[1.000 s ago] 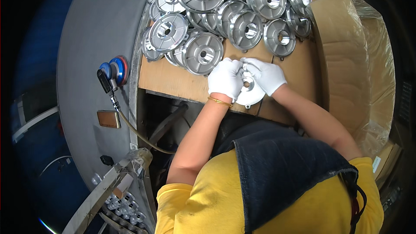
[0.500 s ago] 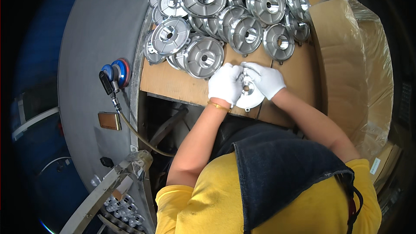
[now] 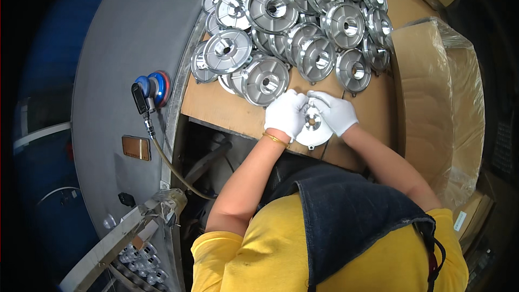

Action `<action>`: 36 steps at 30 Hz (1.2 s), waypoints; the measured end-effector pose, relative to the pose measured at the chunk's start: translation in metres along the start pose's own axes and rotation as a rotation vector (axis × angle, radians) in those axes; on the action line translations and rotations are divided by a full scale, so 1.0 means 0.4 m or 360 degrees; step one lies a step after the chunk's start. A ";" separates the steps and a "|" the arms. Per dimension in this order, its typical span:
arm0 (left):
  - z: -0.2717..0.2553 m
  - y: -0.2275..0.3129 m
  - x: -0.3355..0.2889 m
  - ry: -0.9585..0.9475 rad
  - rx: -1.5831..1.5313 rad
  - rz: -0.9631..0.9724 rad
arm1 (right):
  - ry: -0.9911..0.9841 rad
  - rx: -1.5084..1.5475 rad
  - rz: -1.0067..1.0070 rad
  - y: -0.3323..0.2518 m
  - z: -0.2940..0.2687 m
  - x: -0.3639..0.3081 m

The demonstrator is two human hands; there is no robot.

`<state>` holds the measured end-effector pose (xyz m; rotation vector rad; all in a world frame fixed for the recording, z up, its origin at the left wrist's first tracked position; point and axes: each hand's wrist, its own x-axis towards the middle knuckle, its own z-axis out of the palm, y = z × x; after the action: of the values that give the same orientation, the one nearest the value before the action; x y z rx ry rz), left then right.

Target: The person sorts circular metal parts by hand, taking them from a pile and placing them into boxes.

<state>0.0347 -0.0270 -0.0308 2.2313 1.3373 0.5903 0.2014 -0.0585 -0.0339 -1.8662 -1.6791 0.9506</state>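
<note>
One pale metal disc sits between two white-gloved hands, near the front edge of the brown counter. Being round, the disc has no long axis in its face; its broad side, with the central hole, faces up toward the head camera, and a small lug on its rim points straight back at the person's body. Gloves cover its far part, and whether it lies flat or slightly tilted I cannot tell.

The left hand is drawn into a loose fist, its curled fingers meeting the disc's far left side. The right hand is less tightly closed: its fingers bend inward over the far right side, touching the disc, the fingertips close to those of the left hand. Whether either hand pinches the rim or merely presses on it is hidden.

Just beyond the hands, ribbed metal covers lie heaped and overlapping, many tipped at angles with their hollow sides showing. To the left, a blue sander with a red rim rests on a grey surface.
</note>
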 end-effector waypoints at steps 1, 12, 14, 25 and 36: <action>-0.002 -0.002 -0.008 0.0008 -0.0025 0.0033 | -0.0013 -0.0032 0.0005 0.001 0.000 -0.001; -0.005 0.016 0.007 -0.0035 0.0075 0.0075 | -0.0047 -0.0098 0.0045 -0.002 0.002 -0.003; -0.014 0.012 0.005 -0.0093 0.0083 0.0065 | -0.0072 -0.0163 0.0032 -0.007 -0.001 -0.003; -0.056 0.027 0.009 -0.0329 0.0055 0.0006 | -0.0082 -0.0132 0.0013 -0.031 -0.003 0.001; -0.082 0.031 -0.030 -0.0372 -0.0011 0.0035 | -0.0021 0.0042 -0.0074 0.021 0.012 -0.008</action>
<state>0.0191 -0.0370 0.0010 2.2328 1.1921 0.3279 0.2033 -0.0634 -0.0427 -1.8000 -1.7019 0.9641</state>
